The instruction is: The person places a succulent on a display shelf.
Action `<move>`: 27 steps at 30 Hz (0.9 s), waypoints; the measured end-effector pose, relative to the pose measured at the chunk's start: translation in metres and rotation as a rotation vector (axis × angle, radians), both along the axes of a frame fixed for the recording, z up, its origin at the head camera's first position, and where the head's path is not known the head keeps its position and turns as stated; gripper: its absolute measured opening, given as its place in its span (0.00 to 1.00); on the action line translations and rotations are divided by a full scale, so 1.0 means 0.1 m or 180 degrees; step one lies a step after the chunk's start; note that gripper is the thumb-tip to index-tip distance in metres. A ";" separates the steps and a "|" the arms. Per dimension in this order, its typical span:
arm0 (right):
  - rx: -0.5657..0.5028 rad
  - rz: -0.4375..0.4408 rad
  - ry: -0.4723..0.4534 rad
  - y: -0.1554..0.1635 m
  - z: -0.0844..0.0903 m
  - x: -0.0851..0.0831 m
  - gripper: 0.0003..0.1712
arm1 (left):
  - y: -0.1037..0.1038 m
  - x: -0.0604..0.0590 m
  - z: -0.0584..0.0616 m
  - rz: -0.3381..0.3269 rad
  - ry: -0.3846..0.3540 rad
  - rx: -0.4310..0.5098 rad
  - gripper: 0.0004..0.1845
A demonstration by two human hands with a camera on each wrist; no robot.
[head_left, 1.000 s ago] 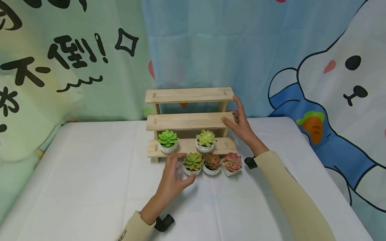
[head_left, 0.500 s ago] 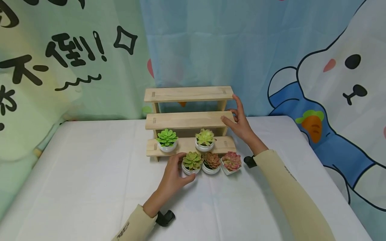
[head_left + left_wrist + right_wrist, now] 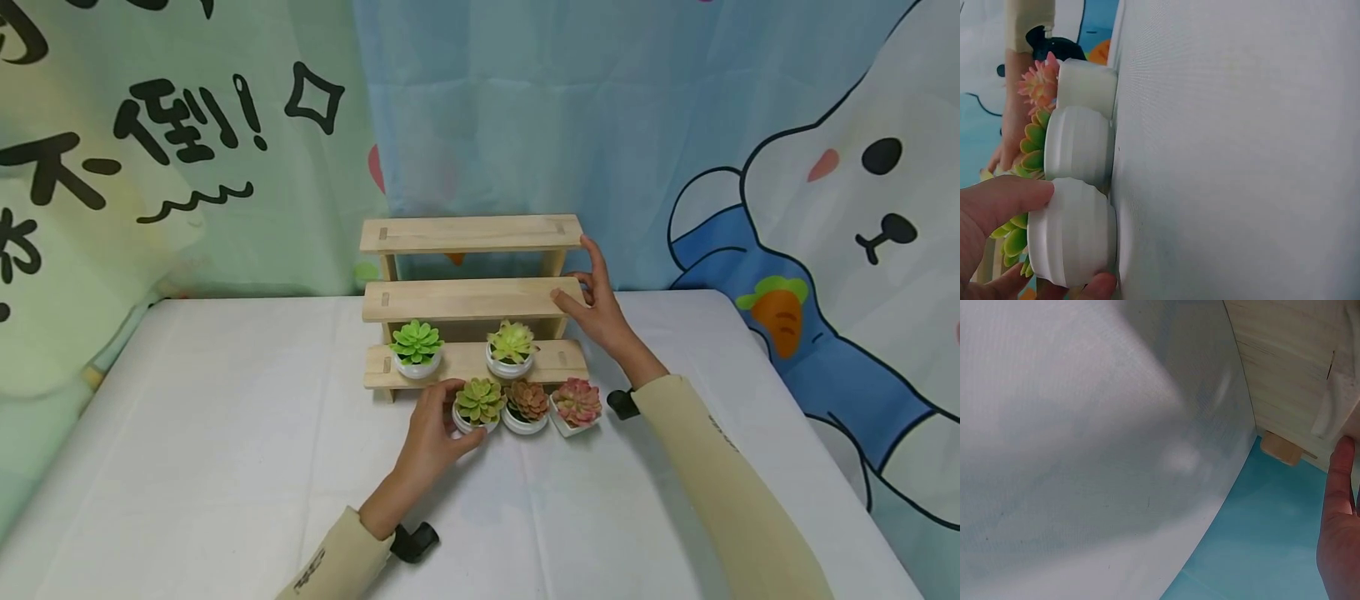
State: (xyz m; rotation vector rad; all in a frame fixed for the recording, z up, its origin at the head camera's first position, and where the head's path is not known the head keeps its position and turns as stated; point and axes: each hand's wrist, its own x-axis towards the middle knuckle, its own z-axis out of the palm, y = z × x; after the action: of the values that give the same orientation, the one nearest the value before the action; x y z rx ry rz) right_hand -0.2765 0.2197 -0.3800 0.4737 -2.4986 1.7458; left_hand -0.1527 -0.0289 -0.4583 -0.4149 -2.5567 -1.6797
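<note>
Potted succulent (image 3: 480,402) pinched in left hand (image 3: 437,429); right hand (image 3: 602,304) clasped on wooden rack (image 3: 465,302); “倒!” (image 3: 174,113) on backdrop (image 3: 480,125)

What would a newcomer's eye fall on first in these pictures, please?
Probably the three-tiered wooden stand at the centre of the head view. In front of it stand three potted succulents, the left hand gripping the leftmost. At right, a large white cartoon animal marks the backdrop.
</note>
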 end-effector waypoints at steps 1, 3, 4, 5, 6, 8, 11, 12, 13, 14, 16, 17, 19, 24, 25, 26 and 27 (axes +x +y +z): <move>0.0005 -0.0003 -0.0002 0.00 0.00 0.00 0.46 | 0.00 0.00 0.00 0.0004 0.0008 0.0002 0.33; 0.0017 -0.0013 -0.0007 -0.01 0.00 0.00 0.46 | 0.00 0.00 0.00 0.0013 0.0051 -0.0040 0.33; 0.0025 -0.0018 -0.0013 -0.01 0.01 0.00 0.46 | 0.00 0.00 0.00 0.0024 0.0073 -0.0066 0.33; 0.0032 -0.0021 -0.0023 -0.01 0.01 0.00 0.46 | 0.00 -0.01 0.00 0.0037 0.0095 -0.0096 0.33; 0.0043 -0.0023 -0.0021 -0.01 0.02 0.01 0.46 | 0.01 -0.01 0.00 0.0055 0.0129 -0.0128 0.33; 0.0055 -0.0032 -0.0014 -0.02 0.02 0.01 0.46 | 0.02 -0.01 0.00 0.0101 0.0175 -0.0193 0.33; 0.0034 -0.0036 -0.0027 -0.02 0.02 0.02 0.46 | 0.04 -0.01 0.00 0.0167 0.0165 -0.0193 0.33; 0.0029 -0.0027 -0.0028 -0.02 0.02 0.01 0.45 | 0.04 -0.01 0.00 0.0182 0.0160 -0.0186 0.33; 0.0014 -0.0024 -0.0039 -0.01 0.01 0.02 0.45 | 0.05 -0.01 0.00 0.0187 0.0141 -0.0174 0.33; -0.0001 -0.0015 -0.0042 -0.01 0.01 0.02 0.45 | 0.06 -0.02 0.01 0.0189 0.0115 -0.0156 0.33; -0.0028 0.0010 -0.0046 0.00 0.02 0.03 0.45 | 0.07 -0.02 0.01 0.0193 0.0083 -0.0127 0.33; -0.0034 0.0020 -0.0040 0.00 0.02 0.03 0.46 | 0.07 -0.02 0.02 0.0193 0.0080 -0.0117 0.33; -0.0040 0.0029 -0.0031 0.00 0.02 0.03 0.46 | 0.07 -0.02 0.02 0.0192 0.0089 -0.0099 0.32; -0.0010 -0.0001 -0.0006 0.01 0.01 0.01 0.46 | 0.06 -0.02 0.03 0.0174 0.0077 -0.0044 0.32; 0.0000 -0.0001 -0.0003 0.01 -0.01 0.00 0.46 | 0.06 -0.02 0.03 0.0173 0.0057 -0.0028 0.32; 0.0008 0.0001 0.0001 0.02 -0.03 -0.01 0.46 | 0.06 -0.01 0.03 0.0168 0.0039 -0.0006 0.32; 0.0007 0.0004 -0.0001 0.03 -0.05 -0.03 0.47 | 0.06 -0.01 0.03 0.0168 0.0026 0.0009 0.32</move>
State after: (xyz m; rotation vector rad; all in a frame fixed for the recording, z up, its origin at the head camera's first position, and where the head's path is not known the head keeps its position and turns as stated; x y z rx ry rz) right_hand -0.2795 0.2228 -0.3854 0.4752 -2.5013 1.7437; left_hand -0.1535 -0.0230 -0.4554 -0.3502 -2.5356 -1.6604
